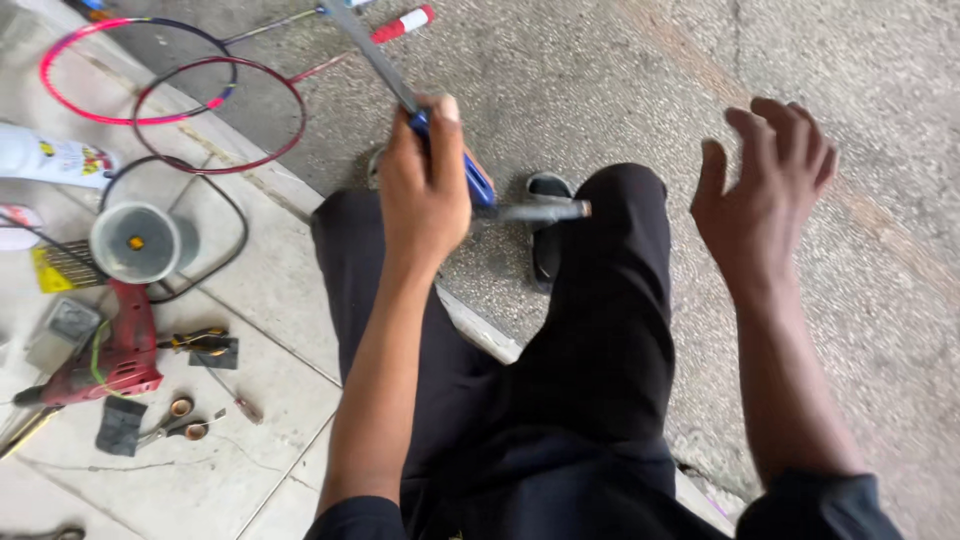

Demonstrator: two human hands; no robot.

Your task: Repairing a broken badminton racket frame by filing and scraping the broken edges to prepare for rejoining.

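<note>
My left hand (425,185) is closed around a blue-handled tool (478,180) with a long grey metal shaft (372,50) that points up and left; a short grey bar (545,211) sticks out to the right below the hand. It is held above my knees in black trousers (600,330). My right hand (765,190) hovers over the rough concrete at the right, fingers spread, holding nothing. A black sandal (548,240) shows between my legs.
Two stringless racket frames, pink (90,115) and dark red (225,165), lie at the upper left. On the tiles sit a red power drill (115,350), a round clear container (135,243), scissors (175,425), yellow-handled pliers (200,340), a white bottle (50,155) and a black cable (230,215).
</note>
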